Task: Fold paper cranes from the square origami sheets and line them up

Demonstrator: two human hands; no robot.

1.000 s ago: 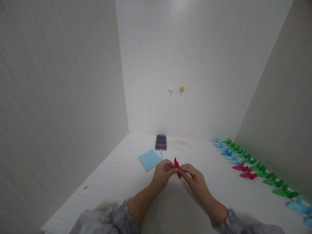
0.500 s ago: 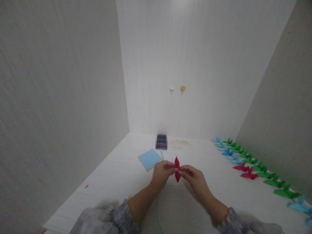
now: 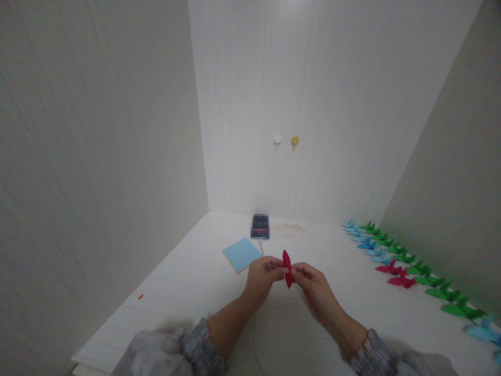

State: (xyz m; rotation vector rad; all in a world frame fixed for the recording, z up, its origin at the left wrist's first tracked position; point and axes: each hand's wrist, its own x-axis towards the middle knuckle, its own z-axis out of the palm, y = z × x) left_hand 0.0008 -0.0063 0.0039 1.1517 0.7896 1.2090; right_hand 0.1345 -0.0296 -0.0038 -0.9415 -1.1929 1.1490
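A red folded paper piece [image 3: 287, 258], narrow and pointed at both ends, is held above the white table between my two hands. My left hand [image 3: 260, 277] pinches its left side with thumb and fingers. From the other side, my right hand [image 3: 313, 282] pinches it near the middle, so the fingertips cover its centre. Just beyond my left hand lies a stack of light blue square paper [image 3: 240, 255], one corner close to my fingers. Finished paper cranes sit to the right, among them red cranes [image 3: 401, 281].
Rows of green cranes [image 3: 434, 287] and blue cranes [image 3: 368, 245] line the table's right side. A blurred dark device [image 3: 260, 226] stands at the back, with a cable [image 3: 255, 342] running toward me. An orange-red scrap [image 3: 141, 296] lies left. Two hooks [image 3: 295, 141] hang on the wall.
The red paper piece has tilted slightly, its top leaning left. My fingers have shifted a little on it, and both hands still pinch it. The view has moved slightly.
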